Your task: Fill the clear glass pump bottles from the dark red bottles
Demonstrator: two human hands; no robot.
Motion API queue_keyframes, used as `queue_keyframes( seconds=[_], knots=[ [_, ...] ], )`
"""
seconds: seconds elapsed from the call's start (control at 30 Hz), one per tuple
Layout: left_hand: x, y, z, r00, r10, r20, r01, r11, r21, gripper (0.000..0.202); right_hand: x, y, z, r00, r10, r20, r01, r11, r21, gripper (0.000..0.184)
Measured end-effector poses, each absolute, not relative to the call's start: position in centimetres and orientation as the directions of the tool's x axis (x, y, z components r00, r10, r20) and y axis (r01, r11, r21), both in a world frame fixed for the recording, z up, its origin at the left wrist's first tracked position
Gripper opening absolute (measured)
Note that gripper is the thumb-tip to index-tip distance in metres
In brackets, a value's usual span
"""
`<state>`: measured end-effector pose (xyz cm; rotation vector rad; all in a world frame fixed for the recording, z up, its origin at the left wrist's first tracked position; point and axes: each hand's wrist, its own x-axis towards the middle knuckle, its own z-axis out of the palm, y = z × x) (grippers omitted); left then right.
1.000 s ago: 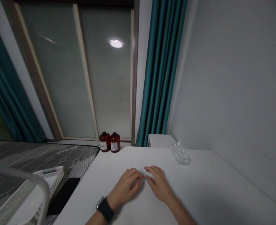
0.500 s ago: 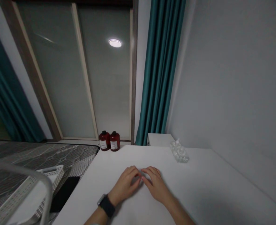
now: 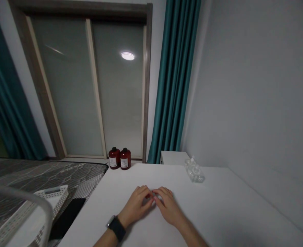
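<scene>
Rounded, half-curled hands meet over the smooth white table, any grip unclear.

The view I get is dim and greyish, brightest at a white oval light glaring in the smooth grey glass panel. I see soft shadow under the bare left hand, a murky patch on the plain white tabletop, blur on the curved grey bar, and wide-angle slant at left.

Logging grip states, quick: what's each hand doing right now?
Left hand: partly curled; can't tell if holding anything.
Right hand: partly curled; can't tell either.
</scene>
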<state>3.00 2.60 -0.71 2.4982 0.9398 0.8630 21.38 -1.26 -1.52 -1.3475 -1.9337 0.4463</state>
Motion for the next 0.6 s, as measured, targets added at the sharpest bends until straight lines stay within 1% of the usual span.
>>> queue_keyframes(
  seconds=[0.3, 0.6],
  knots=[
    [3.1, 2.82, -1.32, 0.59, 0.686, 0.425, 0.495, -0.724, 0.481, 0.006, 21.34, -1.09, -1.78, -0.214, 0.905, 0.368, 0.645, 0.413, -0.642, 0.023],
    [3.02, 2.69, -0.87, 0.61, 0.663, 0.434, 0.481, -0.745, 0.461, 0.006, 21.54, -1.01, -2.08, -0.218, 0.905, 0.366, 0.629, 0.416, -0.656, 0.024]
  ],
)
